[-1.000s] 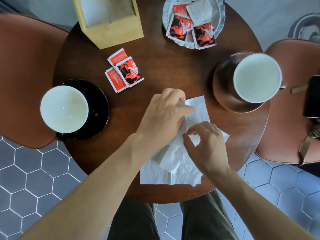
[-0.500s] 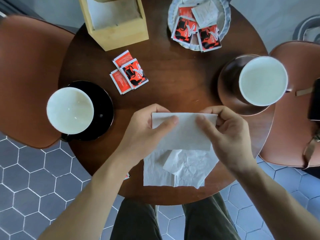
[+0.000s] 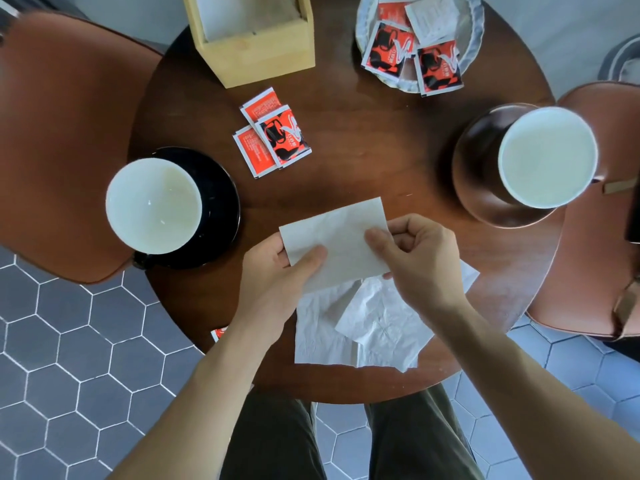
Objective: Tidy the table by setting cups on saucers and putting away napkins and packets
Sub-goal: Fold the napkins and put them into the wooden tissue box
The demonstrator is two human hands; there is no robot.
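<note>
A folded napkin (image 3: 337, 242) is held just above the desk (image 3: 363, 161) at the centre of the frame, pinched at its lower left corner by the left hand (image 3: 277, 275) and at its right edge by the right hand (image 3: 420, 256), thumbs on top and fingers curled beneath. Below it, crumpled napkins (image 3: 353, 330) lie loose on the desk near the lower edge.

The step in hand is judged to be the squaring of this napkin before it is put away, probably into the wooden box (image 3: 252, 39) at the top of the frame. The edges should be lined up and the fold pressed flat, so that the sheet slides in upright without catching. The grip is best kept light, since thin paper tears or creases easily.

Loose packets (image 3: 272, 131) remain left of centre, apart from the dish (image 3: 472, 46) of packets at the upper right. Both cups (image 3: 154, 206) are already seated on saucers (image 3: 221, 209).
</note>
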